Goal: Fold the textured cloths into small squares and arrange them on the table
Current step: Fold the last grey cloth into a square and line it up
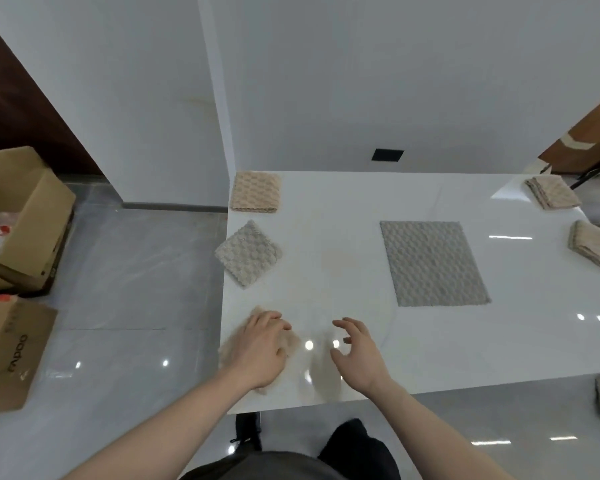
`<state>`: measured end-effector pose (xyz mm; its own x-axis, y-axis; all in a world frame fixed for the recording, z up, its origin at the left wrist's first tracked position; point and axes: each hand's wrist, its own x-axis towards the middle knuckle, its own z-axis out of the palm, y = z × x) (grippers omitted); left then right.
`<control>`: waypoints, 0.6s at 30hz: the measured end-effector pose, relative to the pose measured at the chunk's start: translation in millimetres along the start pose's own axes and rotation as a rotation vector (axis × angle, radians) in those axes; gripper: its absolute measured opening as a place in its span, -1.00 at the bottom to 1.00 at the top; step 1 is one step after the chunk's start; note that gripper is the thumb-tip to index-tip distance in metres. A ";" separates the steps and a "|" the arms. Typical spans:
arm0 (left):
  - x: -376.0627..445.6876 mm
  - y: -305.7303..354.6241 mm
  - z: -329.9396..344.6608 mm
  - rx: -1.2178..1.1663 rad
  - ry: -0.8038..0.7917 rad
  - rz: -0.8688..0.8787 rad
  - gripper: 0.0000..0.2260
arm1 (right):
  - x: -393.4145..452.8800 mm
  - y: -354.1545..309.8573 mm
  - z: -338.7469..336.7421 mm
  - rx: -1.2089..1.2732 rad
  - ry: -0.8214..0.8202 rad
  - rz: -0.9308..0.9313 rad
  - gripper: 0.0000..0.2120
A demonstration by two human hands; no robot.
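The left hand [262,348] lies palm down on a beige folded cloth [288,341] at the lower left of the frame, near the counter's left edge. Its fingers [274,322] are spread flat over the fabric, pressing rather than pinching; most of the cloth is hidden beneath the hand and blurred, so the neatness of the fold cannot be judged. The right hand [355,351] hovers just beside it, over bare counter [343,209], fingers [347,325] parted and curled, holding nothing.

Further up the left edge sit two finished squares: a grey-beige one [248,252], turned at an angle, and a beige one [256,196] at the far corner, in the upper left of the counter. At the right of the frame lie two more folded beige squares, one near the far edge [551,195] and one lower [593,249], each showing stacked layers along its side.

One grey cloth [433,263] lies open and flat, right of centre, well apart from both hands. It appears wholly unfolded.

Assessment: four cloths folded and placed, a fifth being pressed down at its spot, one outstanding. The task is judged well past halfway. The angled square may want straightening if an even row is intended. Whether further cloths wait outside the view cannot be told
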<state>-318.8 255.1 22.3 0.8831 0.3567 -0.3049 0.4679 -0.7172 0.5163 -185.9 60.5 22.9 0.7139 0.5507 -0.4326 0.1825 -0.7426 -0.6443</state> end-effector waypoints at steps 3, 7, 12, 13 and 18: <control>15.3 35.8 8.4 -0.018 -0.001 0.018 -0.59 | 2.6 28.8 -42.9 0.004 0.077 0.012 -0.50; 43.4 98.9 31.4 -0.036 -0.014 0.022 -0.59 | 15.1 75.1 -98.0 0.033 0.112 0.010 -0.50; 79.5 187.8 73.6 -0.074 -0.042 -0.043 -0.58 | 31.5 140.1 -170.0 0.018 0.080 -0.017 -0.52; 84.7 204.7 80.6 -0.086 -0.043 -0.056 -0.57 | 34.6 152.7 -182.4 0.006 0.070 -0.022 -0.51; 89.7 265.1 103.1 -0.132 -0.025 -0.096 -0.57 | 46.6 186.0 -227.5 -0.030 0.026 -0.045 -0.51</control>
<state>-119.1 35.2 49.3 0.8336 0.4040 -0.3768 0.5523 -0.5947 0.5842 35.2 -138.7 26.3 0.7220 0.5738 -0.3866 0.2347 -0.7287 -0.6433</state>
